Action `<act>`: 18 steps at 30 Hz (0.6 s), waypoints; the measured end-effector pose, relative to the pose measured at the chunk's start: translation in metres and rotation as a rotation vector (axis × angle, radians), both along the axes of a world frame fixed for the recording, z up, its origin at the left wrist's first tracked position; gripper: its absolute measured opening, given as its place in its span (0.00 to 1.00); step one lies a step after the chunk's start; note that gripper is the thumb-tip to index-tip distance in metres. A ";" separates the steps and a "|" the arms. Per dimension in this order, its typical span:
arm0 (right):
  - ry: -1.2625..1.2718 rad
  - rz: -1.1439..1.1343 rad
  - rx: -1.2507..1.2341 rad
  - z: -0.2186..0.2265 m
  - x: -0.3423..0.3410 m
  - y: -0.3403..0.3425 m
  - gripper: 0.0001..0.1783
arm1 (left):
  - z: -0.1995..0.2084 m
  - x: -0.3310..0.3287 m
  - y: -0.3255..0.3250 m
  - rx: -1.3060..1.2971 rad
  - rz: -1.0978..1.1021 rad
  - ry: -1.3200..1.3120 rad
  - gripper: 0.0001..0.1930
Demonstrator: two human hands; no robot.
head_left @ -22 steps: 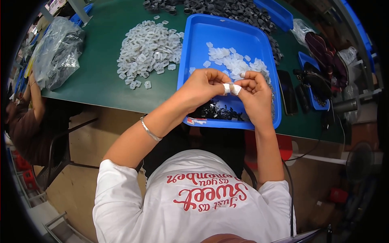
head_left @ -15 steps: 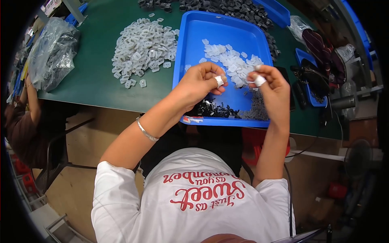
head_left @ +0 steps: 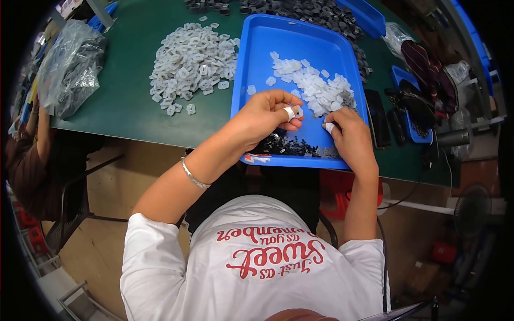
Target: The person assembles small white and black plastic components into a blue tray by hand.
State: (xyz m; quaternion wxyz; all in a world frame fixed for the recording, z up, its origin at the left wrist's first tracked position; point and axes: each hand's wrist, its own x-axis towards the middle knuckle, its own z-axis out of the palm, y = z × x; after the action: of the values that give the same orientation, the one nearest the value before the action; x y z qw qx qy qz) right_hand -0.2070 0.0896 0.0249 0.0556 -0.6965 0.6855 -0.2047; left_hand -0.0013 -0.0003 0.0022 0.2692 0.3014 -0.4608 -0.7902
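Head: left hand [head_left: 266,113] grip pinching pale piece [head_left: 299,112]; right hand [head_left: 351,131] grip unclear; far edge of tray [head_left: 300,40] well beyond.

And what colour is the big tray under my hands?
The tray is bright blue; the head view shows it.

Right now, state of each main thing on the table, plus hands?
Left hand: pinching what looks like a pale piece
Right hand: fingers curled, grip hidden
Tray: flat, partly filled
White pieces: loose, inside tray
Black bits: loose, tray's near side
Pale pile: loose, left of tray
Plastic bag: crumpled
Phone: lying flat
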 end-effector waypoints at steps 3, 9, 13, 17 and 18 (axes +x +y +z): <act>0.130 0.070 -0.021 -0.003 0.002 -0.001 0.07 | 0.003 0.000 0.001 -0.020 -0.013 0.014 0.12; -0.334 -0.043 0.058 0.000 0.018 0.000 0.03 | 0.005 0.003 0.000 -0.045 0.035 -0.028 0.10; -0.844 0.005 0.022 0.003 0.027 -0.004 0.04 | 0.008 0.003 0.000 0.008 0.060 0.014 0.10; -1.089 0.097 0.004 0.006 0.034 -0.008 0.04 | 0.004 0.003 0.001 -0.040 0.076 -0.001 0.09; -1.090 0.099 0.003 0.006 0.037 -0.009 0.04 | 0.002 0.003 0.000 -0.070 0.091 -0.005 0.09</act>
State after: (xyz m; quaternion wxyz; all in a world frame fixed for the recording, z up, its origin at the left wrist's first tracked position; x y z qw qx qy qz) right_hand -0.1703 0.0807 0.0307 0.4132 -0.5210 0.5241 -0.5321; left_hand 0.0021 -0.0001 0.0040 0.3140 0.3141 -0.4748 -0.7598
